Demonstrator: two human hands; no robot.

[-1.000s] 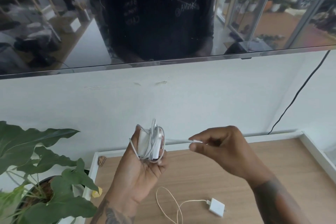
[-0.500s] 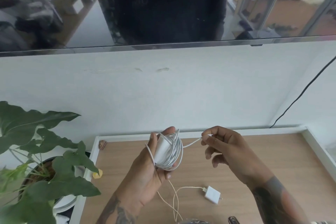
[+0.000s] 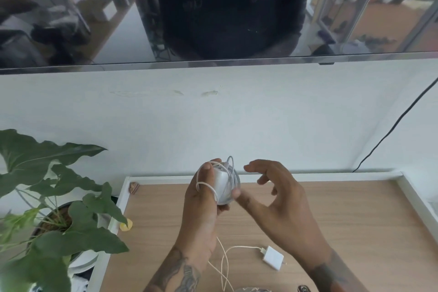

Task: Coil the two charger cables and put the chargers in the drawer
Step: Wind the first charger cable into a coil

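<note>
**Wound charger held in left hand above desk**

Wound charger, cable wrapped round its body, gripped by left hand; one loop over the thumb. Right hand just beside it, fingers spread and relaxed, thumb touching the bundle. Second charger lies on wooden desk, cable loose. Potted plant at left.

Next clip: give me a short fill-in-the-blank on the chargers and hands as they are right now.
1. The left hand holds a white charger with its cable wound ____ it.
2. The second charger lies on the ____ tabletop.
3. The second charger's cable is ____, not coiled.
4. The right hand has its fingers ____.

Missing words: around; wooden; loose; spread
</note>
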